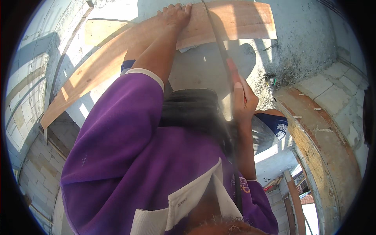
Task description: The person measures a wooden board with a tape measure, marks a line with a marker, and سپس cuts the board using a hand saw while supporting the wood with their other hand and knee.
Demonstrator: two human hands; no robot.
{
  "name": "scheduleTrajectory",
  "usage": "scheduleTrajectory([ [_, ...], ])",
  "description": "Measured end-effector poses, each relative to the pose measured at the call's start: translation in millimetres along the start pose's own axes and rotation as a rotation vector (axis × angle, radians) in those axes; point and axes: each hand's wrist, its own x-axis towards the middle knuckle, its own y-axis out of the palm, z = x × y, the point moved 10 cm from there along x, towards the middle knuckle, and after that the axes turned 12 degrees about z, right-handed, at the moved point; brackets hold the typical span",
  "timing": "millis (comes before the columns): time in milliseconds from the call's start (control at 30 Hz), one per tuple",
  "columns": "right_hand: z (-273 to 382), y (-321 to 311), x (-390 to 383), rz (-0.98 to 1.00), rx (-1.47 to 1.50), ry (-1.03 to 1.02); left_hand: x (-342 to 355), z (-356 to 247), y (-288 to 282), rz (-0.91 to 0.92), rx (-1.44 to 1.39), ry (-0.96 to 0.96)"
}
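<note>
My right hand (243, 100) is closed around the red handle of a hand saw (218, 38). Its long dark blade runs up and away from me across a long wooden board (243, 21). On the same board, left of the blade, my left hand (176, 15) presses down near the far edge, its fingers bent over that edge. The board curves from the upper right down to the lower left in the view. Where the blade meets the wood, I cannot make out how deep it sits.
Behind the long board at the left lies another plank (105, 32). A rough concrete ledge with a brown board (313, 117) stands at the right. A small object with green on it (271, 80) lies near the wall. Block walls (43, 160) stand at the left.
</note>
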Motion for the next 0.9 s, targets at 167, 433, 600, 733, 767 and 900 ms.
scheduleTrajectory([
  [167,-37,33,57,-0.007,-0.107,-0.058,-6,3,0,-0.016,0.009,-0.007],
  [433,10,-11,-60,-0.007,-0.078,0.336,1,5,2,0.018,-0.001,-0.010],
  [600,-52,41,80,0.133,-0.270,0.136,-4,0,1,0.142,-0.031,-0.019],
  [733,-39,34,50,-0.012,-0.155,0.097,-7,2,4,0.143,-0.025,-0.038],
  [767,-15,30,25,-0.023,-0.152,0.017,-5,3,4,0.135,-0.025,-0.032],
  [900,11,3,-32,-0.008,-0.088,0.094,-2,4,6,0.102,-0.044,-0.015],
])
